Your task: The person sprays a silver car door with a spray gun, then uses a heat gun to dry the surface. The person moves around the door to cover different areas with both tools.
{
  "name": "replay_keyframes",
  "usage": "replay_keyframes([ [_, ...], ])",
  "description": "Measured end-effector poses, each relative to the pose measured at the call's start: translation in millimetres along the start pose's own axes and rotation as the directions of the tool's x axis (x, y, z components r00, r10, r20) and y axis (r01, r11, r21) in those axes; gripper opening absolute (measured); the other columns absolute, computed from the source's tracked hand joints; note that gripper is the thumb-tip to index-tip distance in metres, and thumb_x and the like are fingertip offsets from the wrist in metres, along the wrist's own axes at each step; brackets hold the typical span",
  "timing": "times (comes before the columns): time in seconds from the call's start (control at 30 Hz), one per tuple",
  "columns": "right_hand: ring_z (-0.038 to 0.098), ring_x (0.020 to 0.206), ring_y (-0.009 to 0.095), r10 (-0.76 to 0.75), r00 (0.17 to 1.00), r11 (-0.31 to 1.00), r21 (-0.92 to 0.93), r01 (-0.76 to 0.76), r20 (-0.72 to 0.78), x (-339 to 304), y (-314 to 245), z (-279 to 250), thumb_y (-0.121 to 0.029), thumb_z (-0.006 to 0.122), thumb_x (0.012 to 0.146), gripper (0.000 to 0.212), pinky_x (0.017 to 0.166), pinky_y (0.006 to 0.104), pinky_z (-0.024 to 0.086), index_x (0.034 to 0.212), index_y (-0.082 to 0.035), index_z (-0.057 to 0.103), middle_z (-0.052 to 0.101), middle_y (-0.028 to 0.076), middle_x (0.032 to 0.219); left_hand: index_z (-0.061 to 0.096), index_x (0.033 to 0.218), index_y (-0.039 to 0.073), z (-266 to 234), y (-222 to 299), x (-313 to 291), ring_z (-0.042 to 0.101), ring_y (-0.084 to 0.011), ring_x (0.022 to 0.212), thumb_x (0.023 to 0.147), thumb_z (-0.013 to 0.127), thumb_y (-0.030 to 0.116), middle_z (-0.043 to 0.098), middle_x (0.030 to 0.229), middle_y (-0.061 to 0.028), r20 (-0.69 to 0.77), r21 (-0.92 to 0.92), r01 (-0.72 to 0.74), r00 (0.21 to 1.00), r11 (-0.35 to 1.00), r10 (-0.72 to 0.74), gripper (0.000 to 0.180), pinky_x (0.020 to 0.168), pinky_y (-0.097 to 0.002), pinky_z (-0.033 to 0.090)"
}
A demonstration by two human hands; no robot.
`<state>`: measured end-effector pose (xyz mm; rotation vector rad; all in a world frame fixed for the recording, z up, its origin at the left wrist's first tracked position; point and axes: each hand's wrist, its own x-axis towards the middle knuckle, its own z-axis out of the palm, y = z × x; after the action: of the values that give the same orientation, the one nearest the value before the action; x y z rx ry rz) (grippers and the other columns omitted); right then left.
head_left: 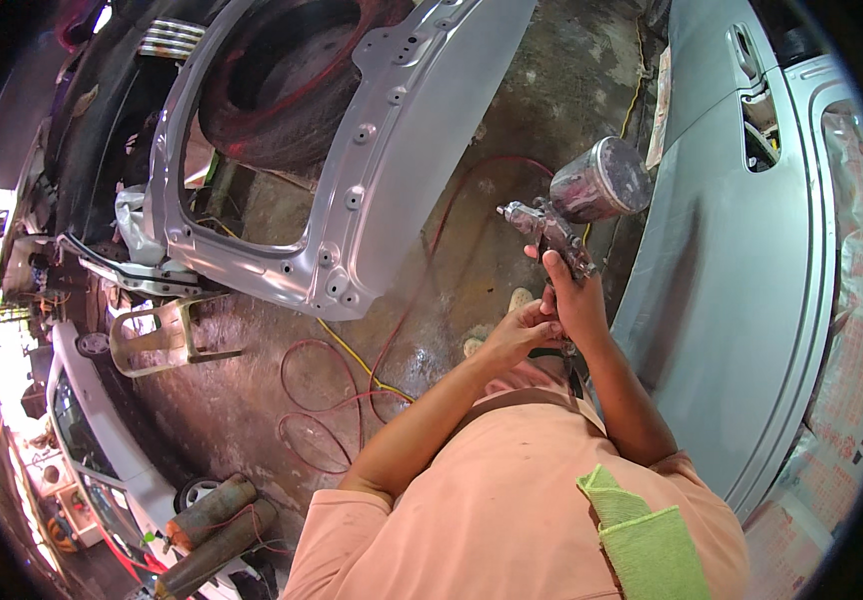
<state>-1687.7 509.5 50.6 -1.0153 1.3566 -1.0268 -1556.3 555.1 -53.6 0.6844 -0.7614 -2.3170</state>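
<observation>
My right hand [577,300] is wrapped round the handle of a paint spray gun [544,222], its thumb up along the back of the gun. The metal nozzle points up and to the left. A round paint cup [600,180], splattered with dark paint, sits on the gun, tilted, with its flat end to the right. Just below, my left hand [524,335] is closed at the lower end of the gun's handle, near its metal fitting. My fingers partly hide what they grip there.
A grey door panel [432,170] stands ahead left, a tyre [282,120] behind it. Close on my right is a grey car body [722,250] with masked areas. A red hose [297,400] and yellow cord [352,355] cross the floor. A plastic chair [157,340] and cylinders [214,515] lie left.
</observation>
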Motion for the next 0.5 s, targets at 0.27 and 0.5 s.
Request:
replay_keyframes([
  [0.27,0.048,0.049,0.002,0.022,0.999,0.999,0.048,-0.023,0.032,-48,17,22,-0.039,0.057,0.104,0.043,0.043,0.0199,0.039,0.129,-0.005,0.062,0.074,0.005,0.109,0.062,0.129,0.005,-4,-39,-48,0.064,-0.0165,0.114,0.103,0.062,0.019,0.067,0.122,-0.0037,-0.026,-0.002,-0.069,0.997,0.998,0.069,0.030,0.102,-0.0347,0.051],
  [0.5,0.050,0.048,0.004,0.010,0.991,0.988,-0.152,0.011,0.136,-61,27,20,-0.030,0.063,0.101,0.034,0.045,0.0230,0.041,0.125,-0.005,0.061,0.070,0.002,0.090,0.057,0.134,0.004,0,-35,-69,0.062,-0.0173,0.116,0.103,0.060,0.016,0.065,0.128,-0.0098,-0.042,0.271,-0.027,0.998,0.962,0.040,0.034,0.101,-0.0337,0.050],
])
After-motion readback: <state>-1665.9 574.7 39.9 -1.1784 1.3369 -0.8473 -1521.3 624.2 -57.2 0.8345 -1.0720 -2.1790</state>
